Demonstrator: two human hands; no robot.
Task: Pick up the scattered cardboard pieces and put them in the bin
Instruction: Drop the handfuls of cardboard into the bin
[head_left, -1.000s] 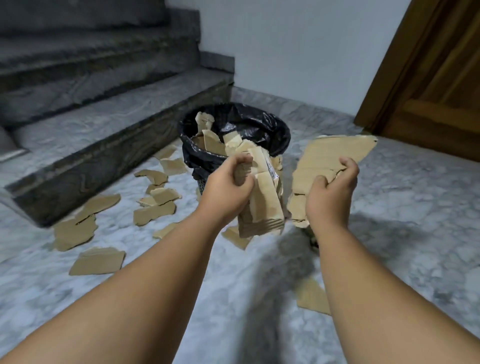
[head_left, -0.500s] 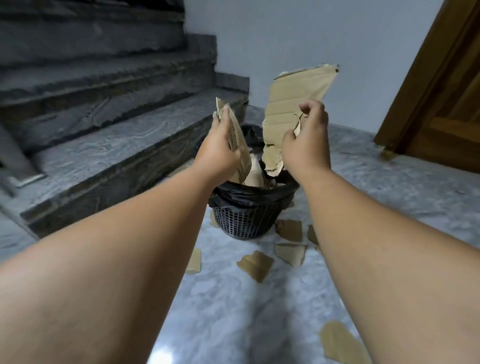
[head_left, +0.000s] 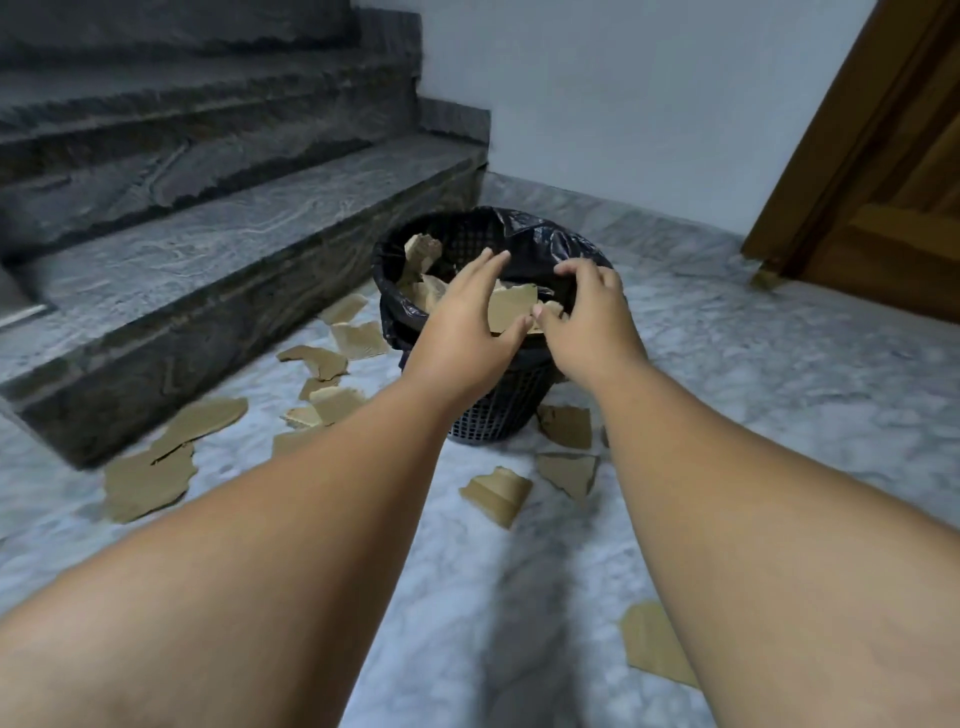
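Note:
A black mesh bin (head_left: 498, 410) lined with a black bag stands on the marble floor and holds several brown cardboard pieces (head_left: 511, 306). My left hand (head_left: 462, 322) hovers over the bin's mouth with its fingers spread and nothing in it. My right hand (head_left: 587, 317) is beside it over the bin, fingers loosely bent and empty. Torn cardboard pieces lie scattered on the floor: several to the left of the bin (head_left: 322, 361), a large one by the step (head_left: 150, 478), and a few in front (head_left: 498, 491), (head_left: 569, 470).
Dark stone stairs (head_left: 208, 218) rise at the left, close to the bin. A wooden door (head_left: 893, 171) stands at the right against a pale wall. Another cardboard piece (head_left: 654, 644) lies on the floor near my right forearm.
Both hands have let go of the cardboard they were holding above the bin; the pieces now lie inside it. The hands have dropped lower and opened.

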